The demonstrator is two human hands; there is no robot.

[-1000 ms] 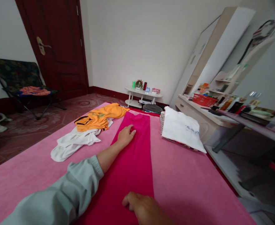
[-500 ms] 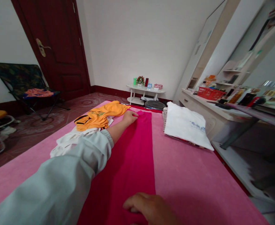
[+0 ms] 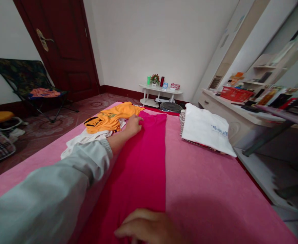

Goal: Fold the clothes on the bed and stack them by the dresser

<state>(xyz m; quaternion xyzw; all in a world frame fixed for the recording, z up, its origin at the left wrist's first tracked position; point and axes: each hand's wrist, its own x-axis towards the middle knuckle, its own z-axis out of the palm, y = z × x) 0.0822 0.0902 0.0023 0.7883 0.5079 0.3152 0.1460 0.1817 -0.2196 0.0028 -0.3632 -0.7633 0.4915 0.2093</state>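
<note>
A long magenta garment (image 3: 141,159) lies folded in a strip down the middle of the pink bed cover (image 3: 204,183). My left hand (image 3: 133,124) reaches far out and rests at its far left edge, fingers curled on the cloth, beside an orange shirt (image 3: 110,120). My right hand (image 3: 149,226) lies flat on the near end of the magenta garment, fingers stretched out to the left.
A white garment (image 3: 84,139) lies under the orange shirt. A stack of folded clothes with a white top (image 3: 206,130) sits at the right. Beyond the bed are a small white table (image 3: 160,95), a dark door (image 3: 62,44), a folding chair (image 3: 24,84) and a dresser (image 3: 240,108).
My left hand slid up the magenta garment from its middle to the far left edge, then drew back slightly. My right hand shifted a little to the left at the near end.
</note>
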